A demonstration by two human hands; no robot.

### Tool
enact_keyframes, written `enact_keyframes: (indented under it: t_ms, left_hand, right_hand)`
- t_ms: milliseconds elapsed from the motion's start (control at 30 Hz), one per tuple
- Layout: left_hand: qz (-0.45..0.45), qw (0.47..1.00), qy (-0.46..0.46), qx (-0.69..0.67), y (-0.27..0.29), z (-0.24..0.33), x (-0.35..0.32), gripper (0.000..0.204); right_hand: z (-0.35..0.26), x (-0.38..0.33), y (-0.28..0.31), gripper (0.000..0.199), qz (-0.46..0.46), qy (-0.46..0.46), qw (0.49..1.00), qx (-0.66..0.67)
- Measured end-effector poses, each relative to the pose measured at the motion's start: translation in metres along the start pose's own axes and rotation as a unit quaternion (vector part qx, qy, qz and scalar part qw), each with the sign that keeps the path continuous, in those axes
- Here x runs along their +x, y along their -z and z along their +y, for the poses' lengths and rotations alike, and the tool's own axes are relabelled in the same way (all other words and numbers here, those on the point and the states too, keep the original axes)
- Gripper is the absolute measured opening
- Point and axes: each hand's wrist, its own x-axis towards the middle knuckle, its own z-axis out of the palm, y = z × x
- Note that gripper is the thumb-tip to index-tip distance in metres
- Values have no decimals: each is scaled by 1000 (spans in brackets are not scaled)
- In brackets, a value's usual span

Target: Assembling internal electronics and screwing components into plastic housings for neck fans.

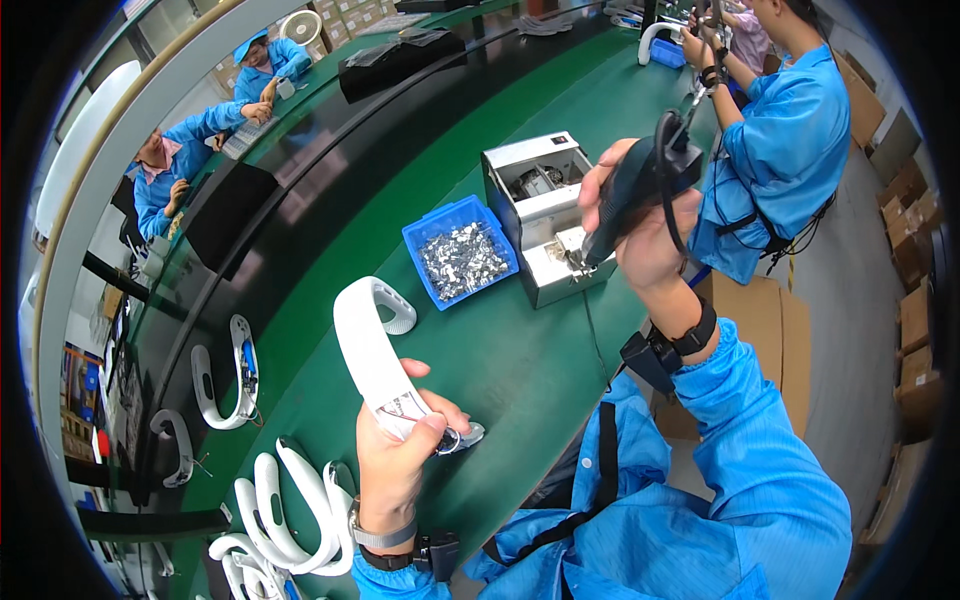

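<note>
A: Left side, as I view it remotely?
B: I log left hand (395,450), grip closed around the white curved shell (368,340), held above the table (500,375).
A: Right hand (655,245)?
B: Grip clamped on a black screwdriver (632,195), tip near the metal box (545,212).
A: Beyond?
B: I note a blue tray (450,213) beside the box; farther, a co-worker (795,130).

Bright, even light covers the tabletop (530,390) right of the left grip (390,465); far outward from it, edges curve into black corners.
</note>
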Motion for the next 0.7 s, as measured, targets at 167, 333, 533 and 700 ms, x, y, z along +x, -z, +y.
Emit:
enact_keyframes:
  t_ms: [167,333,533,700]
  left_hand:
    - [10,1000,-18,20,-1,-5,2,51]
    - [4,1000,-20,20,-3,-5,3,52]
    - [-2,1000,-27,9,4,-8,0,48]
    - [-7,999,-50,2,-9,-10,1,45]
  right_hand:
    - [7,1,1,93,2,-5,1000,-23]
    - [7,7,2,89,2,-14,1000,-6]
    - [6,13,-9,84,-20,-60,998,28]
    - [-52,28,-49,88,-25,-47,994,92]
